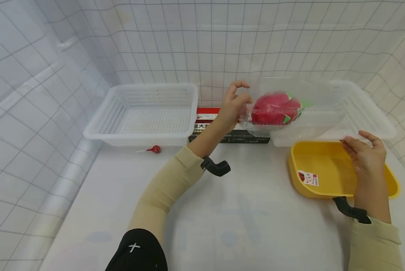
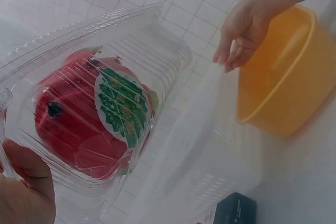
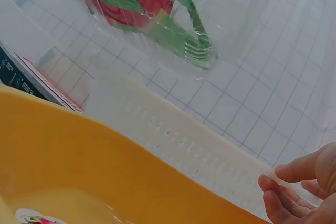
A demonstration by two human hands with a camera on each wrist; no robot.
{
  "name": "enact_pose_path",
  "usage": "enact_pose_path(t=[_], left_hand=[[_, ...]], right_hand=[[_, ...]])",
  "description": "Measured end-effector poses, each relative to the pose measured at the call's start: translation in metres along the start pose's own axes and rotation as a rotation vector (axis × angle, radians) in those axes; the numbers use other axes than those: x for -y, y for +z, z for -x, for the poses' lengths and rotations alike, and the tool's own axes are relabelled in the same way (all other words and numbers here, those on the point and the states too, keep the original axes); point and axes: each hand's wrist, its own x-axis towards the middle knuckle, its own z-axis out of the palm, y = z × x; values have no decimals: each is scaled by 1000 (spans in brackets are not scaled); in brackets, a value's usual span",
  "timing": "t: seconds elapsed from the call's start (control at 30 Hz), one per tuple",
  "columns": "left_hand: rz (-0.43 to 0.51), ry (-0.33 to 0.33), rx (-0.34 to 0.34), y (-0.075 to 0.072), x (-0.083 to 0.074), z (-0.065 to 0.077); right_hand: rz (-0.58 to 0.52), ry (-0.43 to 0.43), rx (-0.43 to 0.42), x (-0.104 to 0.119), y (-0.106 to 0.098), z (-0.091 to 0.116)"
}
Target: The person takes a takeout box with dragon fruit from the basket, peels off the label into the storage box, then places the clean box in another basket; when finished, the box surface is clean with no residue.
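Observation:
My left hand (image 1: pixel 234 107) grips the left end of a clear plastic clamshell box (image 2: pixel 157 40), held up over the right white basket (image 1: pixel 364 109). Inside the box lies a pinkish-red dragon fruit (image 1: pixel 273 109) with green-tipped scales; a green and white label (image 2: pixel 123 106) shows on it in the left wrist view. My right hand (image 1: pixel 366 154) reaches across the yellow basin (image 1: pixel 324 165). Its thumb and fingers pinch the near rim of that white basket, as the right wrist view shows. The box covers much of the basket in the head view.
Another white basket (image 1: pixel 144 116) stands at the back left. Between the baskets lies a black and red printed carton (image 1: pixel 253 137), partly behind my left hand. A red lollipop (image 1: pixel 155 149) lies before the left basket. White gridded sheeting (image 1: pixel 222 41) surrounds the table.

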Motion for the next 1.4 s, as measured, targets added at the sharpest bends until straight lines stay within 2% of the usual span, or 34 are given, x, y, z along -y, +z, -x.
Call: enact_pose_path(t=[0.17, 0.4, 0.6, 0.9, 1.07, 1.4], left_hand=[[3, -18, -8, 10, 8, -13], [8, 5, 7, 25, 22, -26], [50, -39, -49, 36, 30, -35], [33, -87, -89, 49, 46, -47], [10, -85, -85, 56, 58, -53], [-19, -101, -159, 61, 78, -58]], right_hand=[[1, 8, 7, 0, 0, 1], [35, 5, -8, -1, 0, 2], [2, 7, 9, -3, 1, 2], [21, -5, 0, -5, 7, 3], [-7, -18, 14, -6, 6, 4], [-29, -28, 31, -5, 4, 4]])
